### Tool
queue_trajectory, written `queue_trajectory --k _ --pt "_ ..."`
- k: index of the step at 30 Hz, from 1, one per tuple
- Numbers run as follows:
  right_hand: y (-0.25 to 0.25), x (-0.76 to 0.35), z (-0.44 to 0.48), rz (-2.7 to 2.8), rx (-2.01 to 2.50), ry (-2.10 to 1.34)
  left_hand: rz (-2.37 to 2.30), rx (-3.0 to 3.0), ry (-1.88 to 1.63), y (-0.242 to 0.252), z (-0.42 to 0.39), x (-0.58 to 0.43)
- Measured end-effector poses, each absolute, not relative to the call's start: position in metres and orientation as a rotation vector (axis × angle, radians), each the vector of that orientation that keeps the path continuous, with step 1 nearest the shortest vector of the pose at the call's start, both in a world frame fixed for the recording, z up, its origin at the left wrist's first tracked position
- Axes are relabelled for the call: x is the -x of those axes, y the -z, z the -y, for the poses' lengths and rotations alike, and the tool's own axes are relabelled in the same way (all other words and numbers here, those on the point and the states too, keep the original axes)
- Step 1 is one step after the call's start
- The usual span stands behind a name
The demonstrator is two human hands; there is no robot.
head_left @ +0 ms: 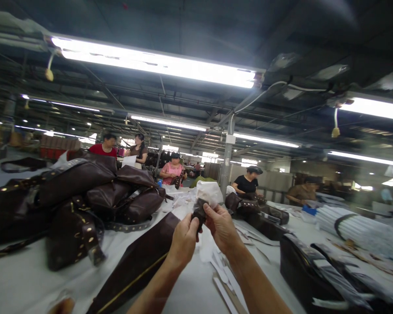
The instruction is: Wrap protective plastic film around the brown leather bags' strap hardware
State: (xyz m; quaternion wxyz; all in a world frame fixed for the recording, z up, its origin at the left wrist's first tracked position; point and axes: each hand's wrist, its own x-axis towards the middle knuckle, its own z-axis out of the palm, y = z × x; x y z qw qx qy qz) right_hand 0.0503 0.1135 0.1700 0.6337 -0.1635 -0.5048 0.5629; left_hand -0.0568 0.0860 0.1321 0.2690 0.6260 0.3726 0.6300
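Note:
My left hand (pixel 183 240) and my right hand (pixel 222 226) meet at mid-view, above the table. Both pinch a small dark brown piece (pixel 200 208) that looks like leather or cloth; its exact kind is unclear. Just behind it is crumpled white wrapping (pixel 211 192), and whether my fingers touch that I cannot tell. A dark brown leather bag (pixel 144 257) with a gold zip lies by my left forearm. Below my right wrist are several white and grey strips (pixel 223 285).
Brown studded leather bags (pixel 78 187) are heaped at the left. More dark bags (pixel 301 270) lie at the right, near a bundle of white rolls (pixel 356 226). A metal post (pixel 227 163) rises beyond the table (pixel 29 283). Several people work further back.

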Motion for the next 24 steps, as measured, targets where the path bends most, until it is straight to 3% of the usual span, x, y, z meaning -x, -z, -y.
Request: queue_trajectory --k 18,24 --pt "-0.171 -0.058 -0.114 1.281 0.653 -1.092 -0.909 -1.563 -1.715 -0.135 -0.098 0.05" --pt "-0.159 -0.049 -0.108 1.247 0.598 -1.298 -0.904 -1.489 -1.843 -0.13 -0.098 0.044"
